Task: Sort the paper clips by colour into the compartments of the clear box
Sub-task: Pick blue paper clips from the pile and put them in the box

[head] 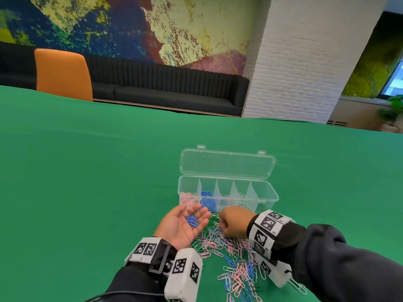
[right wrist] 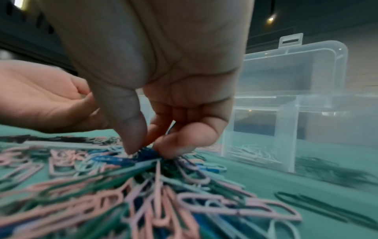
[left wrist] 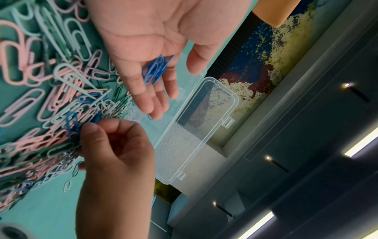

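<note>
- Right hand (head: 233,222): thumb and fingers pinch a blue paper clip (right wrist: 146,153) at the mixed clip pile (head: 229,256).
- Left hand (head: 182,225): palm up, fingers relaxed, carrying blue clips (head: 192,220).
- Clear box (head: 267,198): lid raised, just behind the pile on the green table (head: 87,182).

Box (head: 270,196) w/ upright lid (head: 226,163) is blocking the far side; clip pile (head: 231,258) is covering cloth (head: 87,182) betw. the wrists. Cloth left & right of box is lying open.
</note>
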### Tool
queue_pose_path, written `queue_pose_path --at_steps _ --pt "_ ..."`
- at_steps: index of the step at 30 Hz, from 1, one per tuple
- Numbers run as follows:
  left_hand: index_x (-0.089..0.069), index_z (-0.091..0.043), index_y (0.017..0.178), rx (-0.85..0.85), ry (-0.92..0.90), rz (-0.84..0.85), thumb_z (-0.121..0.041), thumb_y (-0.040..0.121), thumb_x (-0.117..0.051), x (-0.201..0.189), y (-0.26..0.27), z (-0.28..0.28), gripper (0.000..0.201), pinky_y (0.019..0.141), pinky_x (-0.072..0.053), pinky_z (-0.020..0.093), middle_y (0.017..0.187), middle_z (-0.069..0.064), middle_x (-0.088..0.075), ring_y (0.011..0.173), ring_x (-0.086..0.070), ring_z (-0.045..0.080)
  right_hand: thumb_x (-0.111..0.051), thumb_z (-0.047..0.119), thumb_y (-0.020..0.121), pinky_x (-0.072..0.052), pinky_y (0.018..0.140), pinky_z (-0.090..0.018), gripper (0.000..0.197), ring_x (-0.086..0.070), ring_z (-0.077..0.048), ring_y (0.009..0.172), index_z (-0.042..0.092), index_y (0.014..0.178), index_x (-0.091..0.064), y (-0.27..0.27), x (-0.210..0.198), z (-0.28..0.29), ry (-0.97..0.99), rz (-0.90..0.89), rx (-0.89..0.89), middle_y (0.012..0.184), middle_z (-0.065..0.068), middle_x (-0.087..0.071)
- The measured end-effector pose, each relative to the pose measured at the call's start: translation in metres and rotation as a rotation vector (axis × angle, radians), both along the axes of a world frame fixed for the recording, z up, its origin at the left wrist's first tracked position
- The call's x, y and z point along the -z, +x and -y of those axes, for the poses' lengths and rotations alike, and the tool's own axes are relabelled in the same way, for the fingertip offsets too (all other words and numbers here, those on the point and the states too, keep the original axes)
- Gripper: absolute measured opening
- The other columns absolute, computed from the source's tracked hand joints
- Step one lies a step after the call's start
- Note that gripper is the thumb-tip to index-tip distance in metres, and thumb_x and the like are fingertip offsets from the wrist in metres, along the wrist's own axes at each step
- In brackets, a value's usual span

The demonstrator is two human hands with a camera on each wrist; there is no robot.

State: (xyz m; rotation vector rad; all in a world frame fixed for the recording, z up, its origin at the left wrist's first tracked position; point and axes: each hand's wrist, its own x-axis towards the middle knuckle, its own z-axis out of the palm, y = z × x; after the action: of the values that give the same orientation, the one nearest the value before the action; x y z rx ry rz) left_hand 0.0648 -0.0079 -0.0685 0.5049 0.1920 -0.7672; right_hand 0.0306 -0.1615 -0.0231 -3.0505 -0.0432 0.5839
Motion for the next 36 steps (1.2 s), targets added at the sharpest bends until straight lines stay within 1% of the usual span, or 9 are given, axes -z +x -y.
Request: queue_pose_path --at_steps 3,6,8,17,23,27,32,34,36 --pt "-0.056 0.004 0.093 -0.002 0.005 0.004 -0.024 0.1 -0.03 0.0 0.0 0.0 0.04 0.051 -0.058 0.035 0.08 0.023 -0.066 0.064 -0.069 0.032 -0.055 0.007 0.088 -0.042 0.078 -0.023 0.022 -0.05 -0.014 0.085 0.021 0.073 -0.049 0.002 -0.002 0.008 0.049 0.018 0.038 0.09 0.001 -0.055" --pt "-0.056 0.005 0.092 0.0 0.001 0.01 -0.024 0.1 -0.03 0.0 0.0 0.001 0.04 0.051 -0.058 0.035 0.08 0.023 -0.066 0.063 -0.069 0.032 -0.056 0.0 0.084 -0.041 0.065 -0.017 0.022 -0.05 -0.014 0.082 0.021 0.087 -0.054 0.004 -0.003 0.016 0.148 0.056 0.101 0.078 0.009 -0.05" --pt "-0.057 0.005 0.092 0.006 0.0 0.012 -0.024 0.1 -0.03 0.0 -0.001 0.001 0.04 0.051 -0.058 0.035 0.08 0.024 -0.066 0.063 -0.069 0.032 -0.057 -0.002 0.082 -0.042 0.062 -0.019 0.025 -0.051 -0.015 0.076 0.023 0.083 -0.05 0.004 -0.005 0.02 0.218 0.07 0.142 0.072 0.011 -0.046" --pt "-0.057 0.005 0.093 0.05 0.038 0.022 -0.025 0.099 -0.03 0.004 0.0 0.004 0.041 0.056 -0.058 0.039 0.084 0.025 -0.067 0.069 -0.07 0.035 -0.053 -0.004 0.084 -0.043 0.048 -0.018 0.026 -0.051 -0.009 0.056 0.021 0.082 -0.049 -0.001 -0.021 0.031 0.442 0.05 0.203 0.07 0.002 -0.053" --pt "-0.055 0.008 0.104 0.166 0.015 0.025 -0.03 0.099 -0.032 0.001 -0.003 0.007 0.045 0.064 -0.057 0.045 0.102 0.029 -0.062 0.078 -0.069 0.04 -0.056 -0.005 0.086 -0.047 0.049 -0.019 0.025 -0.056 -0.011 0.057 0.019 0.085 -0.049 0.005 -0.031 0.013 0.841 0.235 0.179 0.07 -0.003 -0.056" --pt "-0.055 0.009 0.099 0.029 -0.043 -0.012 -0.025 0.1 -0.03 -0.002 0.004 -0.003 0.043 0.056 -0.058 0.041 0.087 0.027 -0.065 0.068 -0.069 0.036 -0.057 0.003 0.087 -0.04 0.056 -0.012 0.021 -0.048 -0.001 0.062 0.023 0.08 -0.054 0.003 -0.028 0.002 0.448 0.159 0.057 0.072 0.011 -0.051" --pt "-0.056 0.008 0.096 -0.001 -0.029 0.012 -0.027 0.1 -0.03 -0.004 0.011 -0.012 0.044 0.054 -0.058 0.039 0.083 0.026 -0.065 0.066 -0.069 0.035 -0.061 0.011 0.085 -0.037 0.066 -0.02 0.025 -0.047 -0.01 0.073 0.018 0.109 -0.061 -0.003 -0.009 -0.009 0.185 -0.014 -0.094 0.07 0.016 -0.042" --pt "-0.056 0.007 0.096 0.0 -0.028 0.021 -0.027 0.1 -0.03 -0.004 0.011 -0.013 0.043 0.055 -0.058 0.039 0.084 0.025 -0.065 0.067 -0.069 0.034 -0.062 0.013 0.086 -0.037 0.064 -0.019 0.016 -0.047 -0.011 0.075 0.018 0.1 -0.059 -0.002 -0.005 -0.008 0.119 -0.029 -0.101 0.073 0.014 -0.044" --pt "-0.056 0.007 0.096 0.001 -0.035 0.024 -0.027 0.1 -0.029 -0.003 0.011 -0.013 0.043 0.056 -0.058 0.038 0.084 0.025 -0.065 0.068 -0.069 0.034 -0.059 0.014 0.087 -0.04 0.073 -0.022 0.011 -0.048 -0.013 0.082 0.019 0.081 -0.052 0.001 -0.004 -0.004 0.028 -0.025 -0.077 0.08 0.008 -0.051"
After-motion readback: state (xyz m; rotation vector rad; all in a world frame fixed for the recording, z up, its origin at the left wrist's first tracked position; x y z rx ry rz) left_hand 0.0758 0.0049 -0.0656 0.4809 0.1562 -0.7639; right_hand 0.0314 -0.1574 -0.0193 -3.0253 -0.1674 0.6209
